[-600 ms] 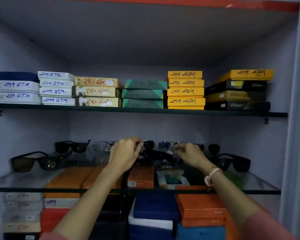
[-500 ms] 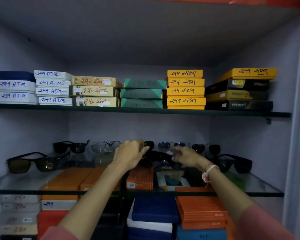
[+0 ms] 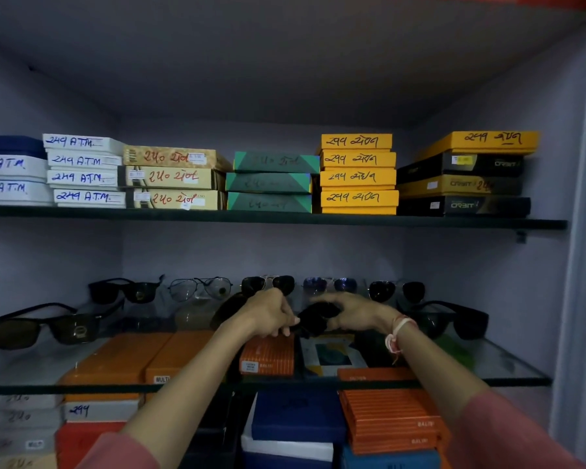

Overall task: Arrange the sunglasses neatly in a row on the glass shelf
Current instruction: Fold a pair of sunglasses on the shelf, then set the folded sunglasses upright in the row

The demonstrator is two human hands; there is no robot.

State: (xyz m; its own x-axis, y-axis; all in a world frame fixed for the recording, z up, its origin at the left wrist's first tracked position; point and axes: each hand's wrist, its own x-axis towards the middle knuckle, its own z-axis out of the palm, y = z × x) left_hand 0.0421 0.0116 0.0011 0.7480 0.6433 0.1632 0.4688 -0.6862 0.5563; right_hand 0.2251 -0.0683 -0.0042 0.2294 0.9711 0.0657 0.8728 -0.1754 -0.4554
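Both hands (image 3: 313, 314) pulled nearer, gripping dark sunglasses (image 3: 315, 318)

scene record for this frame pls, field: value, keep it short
setting: shelving unit, glass shelf in the middle
left hand: left hand gripping one end of the dark sunglasses
right hand: right hand at the other end, fingers curled on it
back row: five pairs, incl. clear-lens aviators
front row: brown-lens pair far left, black pair far right
upper shelf: stacked boxes, yellow stack
below glass: orange boxes, blue box
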